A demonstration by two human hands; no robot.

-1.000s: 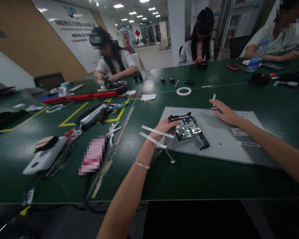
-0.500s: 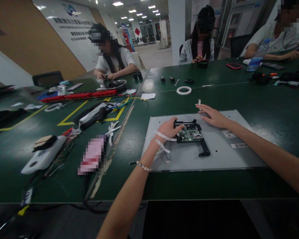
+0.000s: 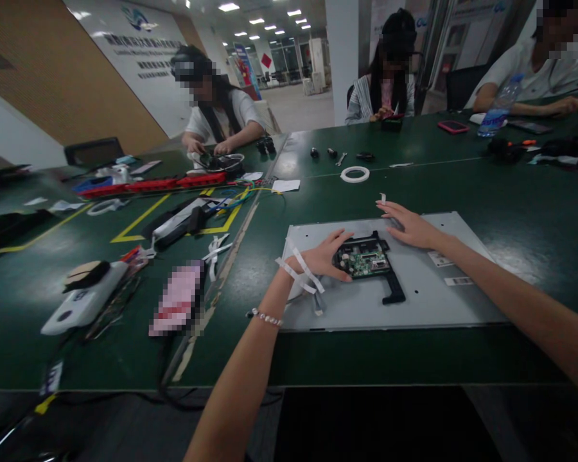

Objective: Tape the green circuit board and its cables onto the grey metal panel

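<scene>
A black frame (image 3: 394, 285) holding a green circuit board (image 3: 366, 262) lies on a flat grey panel (image 3: 438, 301). My left hand (image 3: 325, 255) rests at the left edge of the frame, its thumb and fingers spread around that side. White tape strips (image 3: 308, 269) cross near the left wrist, above a beaded bracelet. Over the panel's back edge is my right hand (image 3: 407, 224), fingers stretched out, with a small white strip (image 3: 383, 198) at a fingertip. Two white labels (image 3: 458, 281) sit on the panel beside the right forearm.
Behind the panel lie a white tape roll (image 3: 355, 174) and a wrench (image 3: 341, 159). To the left are a pink pouch (image 3: 179, 298), a white device (image 3: 84, 308) and red power strips (image 3: 154, 185). Several people sit across the green table (image 3: 313, 199).
My left hand has shifted slightly left, and its thumb has moved from the top of the board to the lower left edge of the frame. My right hand is nearly still.
</scene>
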